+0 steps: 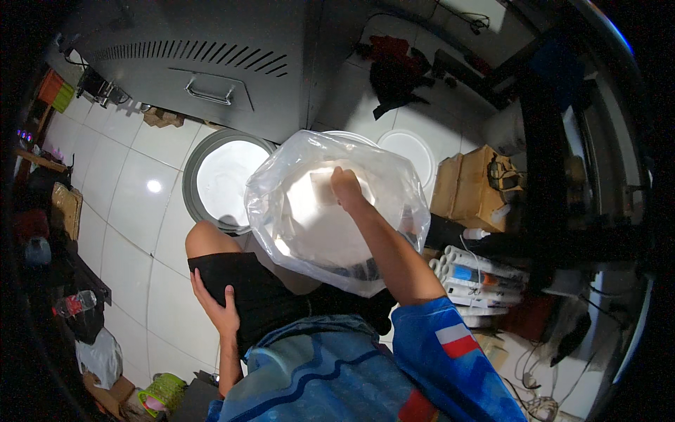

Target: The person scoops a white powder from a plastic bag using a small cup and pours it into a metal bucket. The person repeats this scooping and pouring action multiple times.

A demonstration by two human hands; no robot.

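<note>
A big clear plastic bag (404,204) stands wide open between my legs, with a white mass (327,243) inside that looks like powder. My right hand (345,187) reaches down into the bag's mouth with its fingers closed. Beside its fingers shows a pale squarish thing (322,188), which blends into the white contents; its kind is hard to make out. My left hand (216,304) lies on my left thigh on the black shorts, fingers stretched out and thumb apart, holding nothing. Left of the bag is a round grey tub (191,184) with smooth white contents (228,179).
A round white lid (408,156) lies on the tiles beyond the bag. A grey metal cabinet (211,63) with a handle closes off the far side. At the right are a cardboard box (460,186) and several rolls (481,281). A green basket (163,390) sits lower left.
</note>
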